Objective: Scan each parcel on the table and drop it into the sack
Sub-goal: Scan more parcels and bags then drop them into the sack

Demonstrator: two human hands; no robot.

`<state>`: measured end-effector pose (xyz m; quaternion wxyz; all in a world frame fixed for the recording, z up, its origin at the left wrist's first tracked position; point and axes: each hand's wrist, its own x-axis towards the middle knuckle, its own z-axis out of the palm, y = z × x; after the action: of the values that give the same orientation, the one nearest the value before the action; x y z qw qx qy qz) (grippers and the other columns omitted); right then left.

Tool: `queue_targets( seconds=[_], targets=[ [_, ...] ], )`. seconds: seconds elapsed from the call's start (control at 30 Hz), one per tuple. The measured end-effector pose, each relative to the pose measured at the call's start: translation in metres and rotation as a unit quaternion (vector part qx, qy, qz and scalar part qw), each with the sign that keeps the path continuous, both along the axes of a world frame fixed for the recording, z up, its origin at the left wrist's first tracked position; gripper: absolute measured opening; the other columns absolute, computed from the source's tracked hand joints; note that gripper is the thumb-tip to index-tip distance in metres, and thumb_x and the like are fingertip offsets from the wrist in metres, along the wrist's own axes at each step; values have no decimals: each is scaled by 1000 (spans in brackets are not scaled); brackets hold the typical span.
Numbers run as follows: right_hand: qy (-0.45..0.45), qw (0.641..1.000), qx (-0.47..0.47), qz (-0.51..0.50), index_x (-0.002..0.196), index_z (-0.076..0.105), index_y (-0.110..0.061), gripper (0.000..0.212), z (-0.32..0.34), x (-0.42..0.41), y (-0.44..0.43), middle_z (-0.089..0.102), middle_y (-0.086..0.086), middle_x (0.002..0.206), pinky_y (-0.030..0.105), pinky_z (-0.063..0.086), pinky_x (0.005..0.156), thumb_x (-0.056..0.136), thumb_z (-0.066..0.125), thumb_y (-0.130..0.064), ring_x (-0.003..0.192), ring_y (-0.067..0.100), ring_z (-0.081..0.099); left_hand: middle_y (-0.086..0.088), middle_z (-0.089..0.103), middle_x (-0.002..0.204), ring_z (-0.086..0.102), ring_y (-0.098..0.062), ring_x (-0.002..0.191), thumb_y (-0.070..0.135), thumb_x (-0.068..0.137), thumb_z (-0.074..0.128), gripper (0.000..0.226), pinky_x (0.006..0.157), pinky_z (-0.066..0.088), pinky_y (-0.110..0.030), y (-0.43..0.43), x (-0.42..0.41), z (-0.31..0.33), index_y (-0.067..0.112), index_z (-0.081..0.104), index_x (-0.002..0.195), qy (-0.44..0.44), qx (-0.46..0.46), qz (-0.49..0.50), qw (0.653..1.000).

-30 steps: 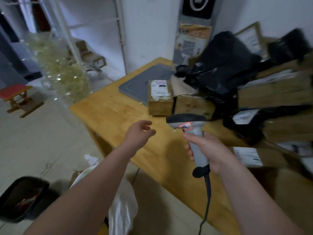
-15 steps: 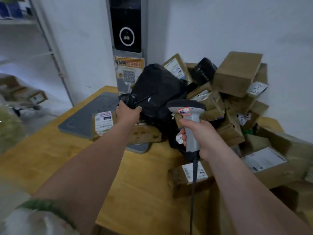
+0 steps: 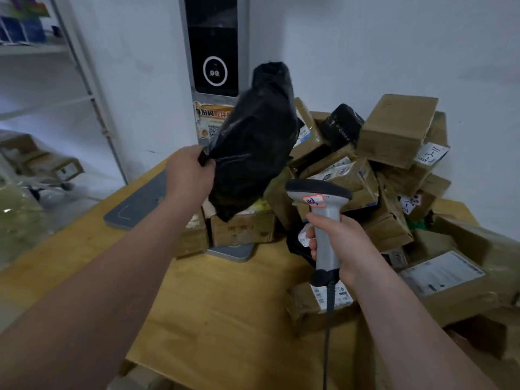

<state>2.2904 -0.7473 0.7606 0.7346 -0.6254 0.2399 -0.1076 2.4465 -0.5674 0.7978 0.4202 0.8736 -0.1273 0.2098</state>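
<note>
Two hands, one parcel: the left hand [image 3: 190, 175] now pinches a corner of a black plastic parcel [image 3: 256, 147] and holds it raised, nearly upright. Half a second earlier the same bag lay slumped on the heap with the hand just closing on it. A second ago that hand was empty, fingers loose, near the table edge. The right hand [image 3: 342, 246] keeps its hold, fingers wrapped round the handle of a grey barcode scanner [image 3: 320, 204]. The scanner's head points away from the person and its dark cable [image 3: 327, 333] trails down toward the near edge.

The work goes on at a pale wooden table [image 3: 211, 305] set against a white wall. A heap of brown cardboard boxes [image 3: 394, 130], many bearing white labels, fills its right and far side. A flat grey pad [image 3: 140, 204] lies toward the far left, partly under boxes. A tall black-and-silver panel [image 3: 215, 52] with a ring mark is fixed to the wall behind, with an orange notice [image 3: 211, 116] stuck below it. A white shelf rack [image 3: 84, 80] stands at left.

The parcel hangs just right of the left hand. Its lower end is at the top of a taped box [image 3: 242, 229]; whether the two touch cannot be told. It sits up and left of the scanner head, apart from it.
</note>
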Motion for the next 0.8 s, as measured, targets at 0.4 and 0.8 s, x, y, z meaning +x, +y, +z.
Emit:
queue_targets(
  seconds=[0.4,0.8],
  targets=[
    [56,998,9,16,96,61,-12,10,-54,-29,27,58,6,70,27,45,53,90,66,-18,55,14,53,-4,51,120,51,-22,109,2,93,41,52,82,53,-35,59,-108,-164,23,43,140,169,470,-132,856],
    [109,992,-2,59,94,61,-11,8,-82,-47,33,57,6,70,27,42,53,90,66,-16,56,15,52,-8,30,147,32,-28,134,36,95,51,57,103,40,-36,78,-124,-196,25,32,148,294,393,-34,871]
  ],
)
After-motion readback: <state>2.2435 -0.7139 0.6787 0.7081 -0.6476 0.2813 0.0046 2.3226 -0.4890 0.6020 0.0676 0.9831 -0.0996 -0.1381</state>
